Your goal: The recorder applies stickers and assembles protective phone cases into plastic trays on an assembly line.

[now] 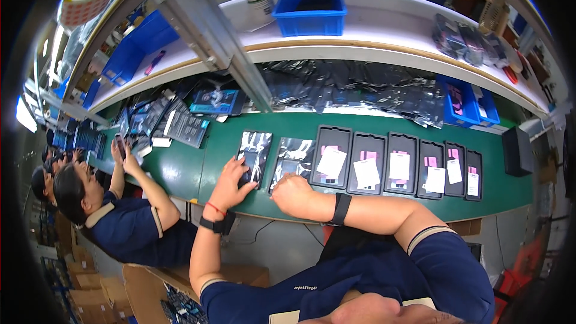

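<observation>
My left hand (228, 185) has its thumb and fingers spread at the lower left edge of a glossy black plastic packet (255, 155) on the green table. Fingers curled in, my right hand (295, 196) rests at the near edge of a second glossy black packet (295, 157); what its fingertips hold, if anything, is hidden. To the right several black trays stand in a row, the nearest a black tray (341, 133). Each carries a white card (331, 162) and pink pieces.
Glossy black packets (360, 87) are heaped under the shelf. Printed packages (186, 123) lie piled at left. A blue bin (309, 21) stands on the shelf, and blue bins (459, 108) at the back right. A co-worker (129, 216) sits at left holding a phone (120, 144).
</observation>
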{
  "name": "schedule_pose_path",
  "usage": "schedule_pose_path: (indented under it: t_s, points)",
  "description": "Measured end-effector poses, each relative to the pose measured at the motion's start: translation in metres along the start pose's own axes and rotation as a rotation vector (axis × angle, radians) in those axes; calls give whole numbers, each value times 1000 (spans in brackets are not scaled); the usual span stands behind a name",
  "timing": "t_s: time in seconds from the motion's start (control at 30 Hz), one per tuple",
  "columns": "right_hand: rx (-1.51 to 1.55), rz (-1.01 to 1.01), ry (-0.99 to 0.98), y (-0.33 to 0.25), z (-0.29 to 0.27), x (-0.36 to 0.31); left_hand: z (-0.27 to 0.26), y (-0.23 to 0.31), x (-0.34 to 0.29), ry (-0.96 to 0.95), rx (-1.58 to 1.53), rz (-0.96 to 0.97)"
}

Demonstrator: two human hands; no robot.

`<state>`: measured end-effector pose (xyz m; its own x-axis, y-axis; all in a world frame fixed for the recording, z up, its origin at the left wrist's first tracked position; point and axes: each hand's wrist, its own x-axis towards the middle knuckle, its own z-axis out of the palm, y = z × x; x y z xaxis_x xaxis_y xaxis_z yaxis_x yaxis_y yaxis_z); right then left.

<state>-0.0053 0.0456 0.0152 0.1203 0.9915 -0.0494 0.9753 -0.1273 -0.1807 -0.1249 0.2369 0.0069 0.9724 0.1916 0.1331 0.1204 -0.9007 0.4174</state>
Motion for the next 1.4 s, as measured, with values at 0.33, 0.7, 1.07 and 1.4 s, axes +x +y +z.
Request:
schedule_pose_path:
  t_s: [0.33,0.7,1.07,1.4]
  points:
    - [-175,417,166,275,-97,-27,-13,75,36,119,245,-38]
    - [-114,291,302,317,-70,-52,55,33,246,-40,246,-132]
    - [-519,-3,246,101,-9,-137,39,29,207,83,345,186]
    - [137,322,119,197,-73,-89,59,144,81,-45,231,586]
